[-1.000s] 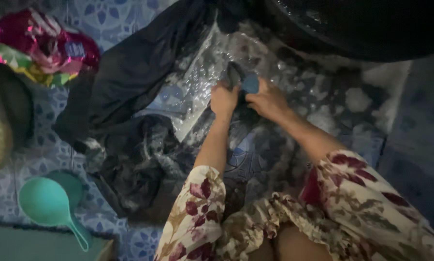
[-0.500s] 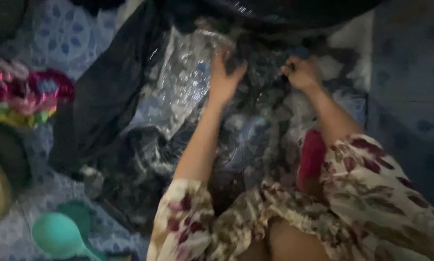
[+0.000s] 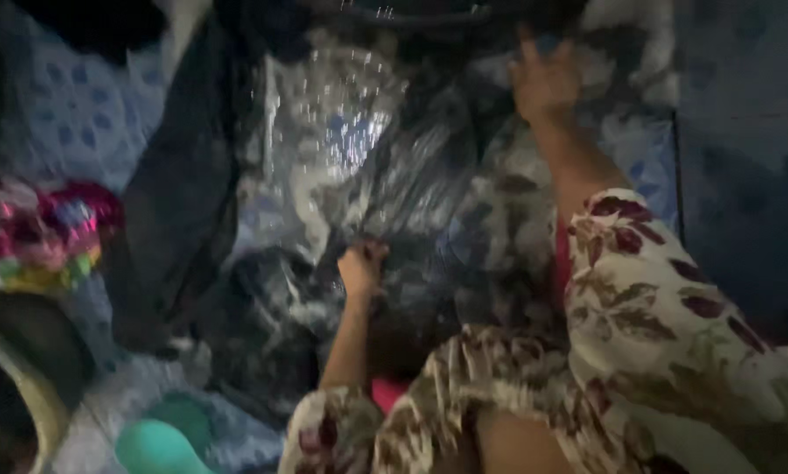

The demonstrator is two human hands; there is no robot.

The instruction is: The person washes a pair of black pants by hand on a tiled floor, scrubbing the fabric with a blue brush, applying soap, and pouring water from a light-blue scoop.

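Dark, wet cloth (image 3: 411, 189), shiny with soap foam, lies spread across a blue patterned tile floor (image 3: 78, 123), seen from above in dim, blurred light. The person's left hand (image 3: 361, 268) is closed in a fist, gripping a bunched fold of the cloth near its lower middle, close to the person's knees. The right hand (image 3: 545, 81) is stretched far forward with fingers spread open, palm down on the far edge of the cloth, just beside the rim of a black basin (image 3: 429, 13) at the top of the view; something small and blue shows just past its fingertips, too blurred to identify. Both arms wear loose floral sleeves (image 3: 657, 290) in cream with dark red leaves. To the left lies a pink and yellow shiny bundle (image 3: 39, 233). A teal plastic scoop (image 3: 157, 443) sits at the bottom left.
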